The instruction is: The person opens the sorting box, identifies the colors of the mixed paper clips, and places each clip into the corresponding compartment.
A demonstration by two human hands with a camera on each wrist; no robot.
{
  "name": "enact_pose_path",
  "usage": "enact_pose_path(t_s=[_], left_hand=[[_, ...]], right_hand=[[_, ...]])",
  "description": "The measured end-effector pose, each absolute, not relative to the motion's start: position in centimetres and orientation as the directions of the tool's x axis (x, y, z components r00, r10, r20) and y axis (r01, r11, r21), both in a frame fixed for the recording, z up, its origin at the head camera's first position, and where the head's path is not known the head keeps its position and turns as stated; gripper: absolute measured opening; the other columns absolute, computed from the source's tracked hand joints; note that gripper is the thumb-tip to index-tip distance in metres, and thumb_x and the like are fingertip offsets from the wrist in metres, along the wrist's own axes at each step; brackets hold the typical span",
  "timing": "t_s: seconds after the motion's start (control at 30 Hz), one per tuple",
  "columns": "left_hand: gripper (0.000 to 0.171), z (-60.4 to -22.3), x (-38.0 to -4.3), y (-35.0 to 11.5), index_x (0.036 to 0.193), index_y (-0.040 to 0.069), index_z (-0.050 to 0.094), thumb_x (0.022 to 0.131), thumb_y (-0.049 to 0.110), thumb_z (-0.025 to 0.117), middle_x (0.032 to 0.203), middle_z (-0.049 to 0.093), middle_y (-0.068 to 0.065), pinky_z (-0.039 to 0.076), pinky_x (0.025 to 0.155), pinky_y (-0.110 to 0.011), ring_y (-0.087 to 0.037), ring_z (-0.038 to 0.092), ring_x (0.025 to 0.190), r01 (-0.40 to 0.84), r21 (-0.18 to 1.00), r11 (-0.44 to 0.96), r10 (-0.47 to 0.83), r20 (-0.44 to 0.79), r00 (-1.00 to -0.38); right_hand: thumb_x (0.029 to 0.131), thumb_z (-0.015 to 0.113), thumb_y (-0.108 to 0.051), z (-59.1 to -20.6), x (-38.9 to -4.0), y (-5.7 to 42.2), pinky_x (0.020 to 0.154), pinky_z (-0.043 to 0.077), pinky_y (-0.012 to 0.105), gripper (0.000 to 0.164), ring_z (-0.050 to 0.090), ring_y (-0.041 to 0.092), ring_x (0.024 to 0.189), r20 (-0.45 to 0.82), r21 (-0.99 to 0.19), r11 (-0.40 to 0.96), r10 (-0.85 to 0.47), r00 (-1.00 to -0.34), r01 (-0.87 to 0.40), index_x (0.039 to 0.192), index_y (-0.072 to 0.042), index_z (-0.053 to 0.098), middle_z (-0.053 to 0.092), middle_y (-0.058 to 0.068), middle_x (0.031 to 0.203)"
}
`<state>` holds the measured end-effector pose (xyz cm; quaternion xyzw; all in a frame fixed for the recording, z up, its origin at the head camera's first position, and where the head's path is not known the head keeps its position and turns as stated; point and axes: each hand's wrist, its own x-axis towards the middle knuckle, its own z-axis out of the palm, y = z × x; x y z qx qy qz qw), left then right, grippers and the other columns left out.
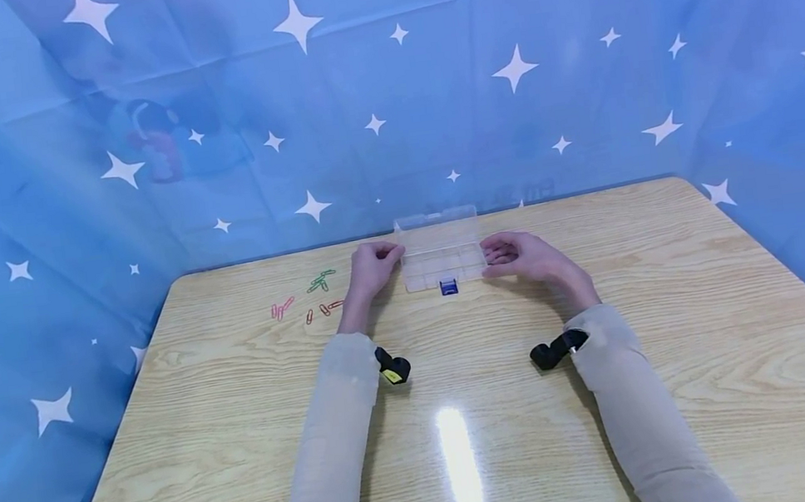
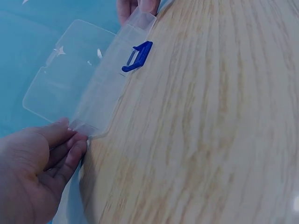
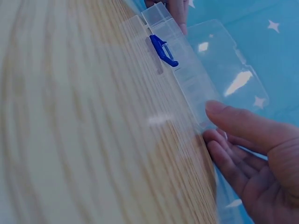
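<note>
A clear plastic compartment box (image 1: 442, 265) lies near the table's far edge, its transparent lid (image 1: 438, 232) raised toward the backdrop. On its front side is a blue latch (image 1: 449, 287), swung outward. My left hand (image 1: 372, 267) holds the left end of the box, thumb and fingertips at the corner in the left wrist view. At the opposite end, my right hand (image 1: 524, 255) grips the box with the thumb (image 3: 224, 112) over the edge and the other fingers curled beside and below it. The compartments show nothing inside.
Left of the box lie small groups of paper clips: green ones (image 1: 319, 282), pink ones (image 1: 280, 309) and red ones (image 1: 324, 310). The wooden table (image 1: 518, 454) ends behind the box at a blue backdrop (image 1: 381, 78) with white stars.
</note>
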<state>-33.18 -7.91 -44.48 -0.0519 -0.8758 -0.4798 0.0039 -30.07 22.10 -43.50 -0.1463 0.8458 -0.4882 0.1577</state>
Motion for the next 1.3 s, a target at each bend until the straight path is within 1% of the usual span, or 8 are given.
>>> enact_pose_path(t_s=[0.2,0.33,0.6,0.77,0.9,1.0,1.17,1.3], left_hand=[[0.026,-44.37,-33.14,-7.87,0.1,0.004,0.077,0.101,0.027,0.064,0.088,0.07,-0.008,0.043,0.067,-0.026,-0.019,0.057,0.078,0.068,0.845,0.53,0.061,0.042,-0.997],[0.028,-44.29,-33.12,-7.87,0.091,0.005,0.078,0.101,0.027,0.065,0.08,0.069,-0.006,0.041,0.065,-0.025,-0.017,0.055,0.073,0.046,0.846,0.531,0.039,0.029,-0.999],[0.029,-44.19,-33.02,-7.68,0.085,0.004,0.078,0.098,0.028,0.068,0.078,0.07,-0.005,0.038,0.061,-0.026,-0.015,0.05,0.068,-0.016,0.859,0.511,-0.018,-0.007,-1.0],[0.029,-44.11,-33.0,-7.4,0.084,0.005,0.078,0.098,0.027,0.068,0.077,0.07,-0.005,0.038,0.06,-0.026,-0.014,0.049,0.067,-0.059,0.87,0.489,-0.047,-0.041,-0.998],[0.027,-44.24,-32.8,-7.52,0.087,0.004,0.078,0.098,0.026,0.068,0.08,0.07,-0.006,0.04,0.064,-0.026,-0.016,0.054,0.072,-0.047,0.884,0.466,-0.047,-0.028,-0.999],[0.026,-44.22,-32.68,-7.63,0.092,0.002,0.078,0.099,0.025,0.067,0.085,0.071,-0.008,0.043,0.069,-0.026,-0.018,0.058,0.079,-0.031,0.884,0.467,-0.034,-0.017,-0.999],[0.024,-44.15,-32.51,-7.85,0.103,0.0,0.077,0.1,0.021,0.065,0.097,0.072,-0.012,0.05,0.08,-0.031,-0.023,0.063,0.091,-0.014,0.885,0.465,-0.003,-0.014,-1.0],[0.024,-44.11,-32.29,-8.01,0.109,0.0,0.075,0.1,0.021,0.065,0.105,0.071,-0.014,0.051,0.089,-0.035,-0.026,0.063,0.1,-0.011,0.887,0.462,0.005,-0.015,-1.0]], right_hand=[[0.092,0.077,-0.018,-43.53,-30.15,22.13,0.103,0.045,0.045,0.061,0.056,0.031,0.117,-0.122,-0.858,0.503,-0.393,-0.911,-0.102,0.143,0.002,0.049,0.059,0.02,0.129],[0.091,0.078,-0.017,-43.76,-30.27,22.21,0.101,0.046,0.042,0.06,0.057,0.029,0.115,-0.119,-0.854,0.51,-0.383,-0.916,-0.103,0.142,0.0,0.051,0.06,0.018,0.126],[0.088,0.081,-0.018,-43.87,-30.42,22.22,0.098,0.048,0.042,0.06,0.059,0.029,0.111,-0.112,-0.86,0.501,-0.373,-0.921,-0.098,0.139,-0.001,0.054,0.062,0.016,0.122],[0.088,0.08,-0.018,-43.83,-30.36,22.18,0.098,0.049,0.041,0.061,0.059,0.029,0.112,-0.116,-0.857,0.506,-0.371,-0.921,-0.096,0.14,0.0,0.053,0.062,0.017,0.123],[0.088,0.08,-0.018,-43.9,-30.36,22.08,0.098,0.048,0.04,0.062,0.058,0.029,0.113,-0.116,-0.857,0.506,-0.373,-0.921,-0.097,0.141,0.0,0.052,0.062,0.017,0.124],[0.089,0.08,-0.019,-43.94,-30.4,22.08,0.099,0.048,0.039,0.063,0.058,0.029,0.114,-0.112,-0.855,0.507,-0.382,-0.917,-0.107,0.142,0.0,0.051,0.061,0.017,0.125],[0.09,0.079,-0.017,-43.8,-30.42,22.18,0.099,0.047,0.039,0.063,0.057,0.031,0.115,-0.113,-0.851,0.512,-0.396,-0.911,-0.116,0.142,0.002,0.05,0.06,0.02,0.127],[0.091,0.077,-0.015,-43.72,-30.41,22.27,0.1,0.046,0.043,0.064,0.055,0.033,0.117,-0.119,-0.854,0.508,-0.402,-0.908,-0.113,0.144,0.005,0.047,0.058,0.023,0.13]])
